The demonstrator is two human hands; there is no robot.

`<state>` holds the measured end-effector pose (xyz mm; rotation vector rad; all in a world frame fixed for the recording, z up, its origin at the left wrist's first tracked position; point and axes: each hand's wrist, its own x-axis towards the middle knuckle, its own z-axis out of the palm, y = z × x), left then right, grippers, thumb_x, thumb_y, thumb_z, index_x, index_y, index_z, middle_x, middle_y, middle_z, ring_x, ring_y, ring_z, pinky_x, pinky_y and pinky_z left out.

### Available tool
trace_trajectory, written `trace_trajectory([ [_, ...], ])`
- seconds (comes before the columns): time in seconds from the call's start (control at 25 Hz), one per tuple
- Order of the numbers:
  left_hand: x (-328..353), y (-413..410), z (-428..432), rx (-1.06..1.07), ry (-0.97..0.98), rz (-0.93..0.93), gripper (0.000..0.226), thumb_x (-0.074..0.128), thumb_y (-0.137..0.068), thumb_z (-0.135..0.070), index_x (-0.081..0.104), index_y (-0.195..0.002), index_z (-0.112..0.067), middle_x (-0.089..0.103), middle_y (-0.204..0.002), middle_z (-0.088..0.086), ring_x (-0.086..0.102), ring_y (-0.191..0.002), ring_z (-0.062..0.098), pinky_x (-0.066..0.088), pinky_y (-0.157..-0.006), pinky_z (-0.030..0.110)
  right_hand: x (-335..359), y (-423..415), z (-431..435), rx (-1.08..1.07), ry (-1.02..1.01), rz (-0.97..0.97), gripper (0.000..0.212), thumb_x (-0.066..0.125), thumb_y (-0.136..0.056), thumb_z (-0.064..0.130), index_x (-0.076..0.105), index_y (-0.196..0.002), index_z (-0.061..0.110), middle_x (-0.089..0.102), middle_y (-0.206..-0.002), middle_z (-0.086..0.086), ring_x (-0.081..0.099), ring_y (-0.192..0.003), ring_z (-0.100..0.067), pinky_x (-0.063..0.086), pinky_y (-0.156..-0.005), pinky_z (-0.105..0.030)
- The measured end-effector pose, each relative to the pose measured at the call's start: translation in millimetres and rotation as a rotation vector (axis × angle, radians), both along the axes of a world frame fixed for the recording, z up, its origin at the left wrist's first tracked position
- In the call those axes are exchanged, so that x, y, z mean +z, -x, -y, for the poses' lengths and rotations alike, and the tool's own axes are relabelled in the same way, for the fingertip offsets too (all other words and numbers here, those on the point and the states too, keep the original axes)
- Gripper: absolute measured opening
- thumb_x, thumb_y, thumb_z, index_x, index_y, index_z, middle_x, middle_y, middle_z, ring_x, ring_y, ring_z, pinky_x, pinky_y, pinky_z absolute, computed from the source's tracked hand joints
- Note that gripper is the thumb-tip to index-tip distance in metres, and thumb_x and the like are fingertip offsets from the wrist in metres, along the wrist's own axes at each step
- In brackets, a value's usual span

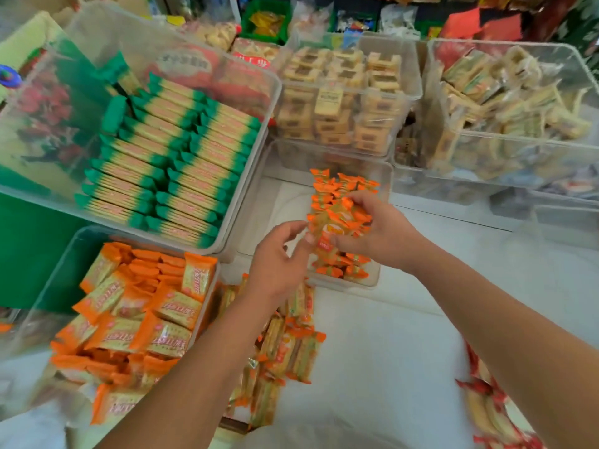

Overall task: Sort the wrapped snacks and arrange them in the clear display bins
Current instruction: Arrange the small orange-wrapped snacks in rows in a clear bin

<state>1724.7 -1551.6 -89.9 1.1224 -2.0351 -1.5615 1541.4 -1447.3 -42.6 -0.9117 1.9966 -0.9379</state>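
Right hand point(382, 234): gripping a bunch of orange snacks point(334, 226), fingers curled round it.
Left hand point(275, 260): fingers hanging loosely curled, holding nothing, tips just beside the bunch's left edge.
Bin point(285, 199): lying beneath the fingers, bare floor showing left of them.

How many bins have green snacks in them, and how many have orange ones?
Green: 1, big bin
Orange: 2, left bin and middle bin
Total: 3
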Motion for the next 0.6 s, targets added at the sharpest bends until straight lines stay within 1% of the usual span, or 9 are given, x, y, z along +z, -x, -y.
trace_trajectory([
  [0.08,-11.9,0.8,15.0,0.033,0.045,0.106,0.032,0.060,-0.102,-0.026,0.061,-0.134,-0.024,0.063,-0.135,-0.008,0.058,-0.126,0.011,0.049,-0.108,0.042,-20.7,3.6,24.4,0.046,0.006,-0.101,0.079,0.090,-0.068,0.049,0.053,-0.135,0.030,0.070,-0.114,0.012,0.067,-0.105,-0.008,0.053,-0.093,-0.031],
  [0.16,-23.2,2.2,26.9,-0.011,0.094,0.236,0.040,0.056,-0.102,-0.020,0.055,-0.142,-0.021,0.057,-0.144,-0.004,0.055,-0.131,0.015,0.046,-0.110,0.040,-45.4,0.7,43.2,0.146,-0.014,-0.217,0.085,0.085,-0.066,0.058,0.052,-0.138,0.027,0.063,-0.121,0.010,0.059,-0.113,-0.011,0.050,-0.098,-0.032],
  [0.2,-27.6,4.0,31.9,-0.036,0.121,0.298,0.042,0.054,-0.102,-0.018,0.053,-0.145,-0.020,0.055,-0.146,-0.002,0.054,-0.133,0.018,0.045,-0.111,0.040,-57.0,-2.8,49.5,0.205,-0.039,-0.258,0.086,0.084,-0.067,0.059,0.051,-0.139,0.026,0.058,-0.123,0.010,0.053,-0.118,-0.012,0.047,-0.101,-0.032],
  [0.28,-34.1,8.3,40.1,-0.090,0.141,0.399,0.045,0.051,-0.102,-0.015,0.051,-0.146,-0.017,0.053,-0.149,0.003,0.053,-0.134,0.022,0.045,-0.111,0.042,-77.7,-9.8,57.4,0.312,-0.099,-0.345,0.084,0.083,-0.073,0.053,0.049,-0.143,0.022,0.055,-0.128,0.007,0.041,-0.127,-0.016,0.039,-0.107,-0.033],
  [0.36,-41.4,14.4,46.5,-0.166,0.145,0.483,0.045,0.051,-0.101,-0.014,0.052,-0.146,-0.015,0.054,-0.147,0.006,0.054,-0.133,0.026,0.045,-0.110,0.043,-96.3,-13.1,61.3,0.398,-0.163,-0.518,0.079,0.077,-0.077,0.053,0.049,-0.144,0.023,0.053,-0.137,0.003,0.035,-0.135,-0.023,0.032,-0.111,-0.042],
  [0.44,-48.1,20.1,53.3,-0.240,0.145,0.546,0.046,0.053,-0.100,-0.015,0.053,-0.146,-0.015,0.058,-0.144,0.007,0.057,-0.128,0.026,0.047,-0.108,0.041,-108.3,-11.9,62.1,0.446,-0.266,-0.681,0.076,0.071,-0.077,0.058,0.049,-0.142,0.026,0.044,-0.138,0.000,0.032,-0.133,-0.027,0.027,-0.108,-0.048],
  [0.48,-50.9,22.6,56.7,-0.267,0.133,0.563,0.046,0.056,-0.099,-0.017,0.053,-0.145,-0.017,0.060,-0.141,0.006,0.060,-0.124,0.026,0.048,-0.106,0.040,-111.9,-10.0,62.2,0.461,-0.322,-0.741,0.076,0.070,-0.076,0.061,0.049,-0.141,0.027,0.040,-0.136,-0.002,0.031,-0.130,-0.028,0.027,-0.107,-0.050],
  [0.6,-58.8,31.2,63.9,-0.372,0.074,0.616,0.058,0.068,-0.092,-0.024,0.051,-0.147,-0.022,0.062,-0.138,0.002,0.065,-0.115,0.023,0.053,-0.101,0.041,-121.8,-6.2,64.2,0.492,-0.439,-0.843,0.082,0.069,-0.075,0.067,0.046,-0.143,0.028,0.034,-0.134,-0.004,0.031,-0.128,-0.029,0.028,-0.107,-0.051],
])
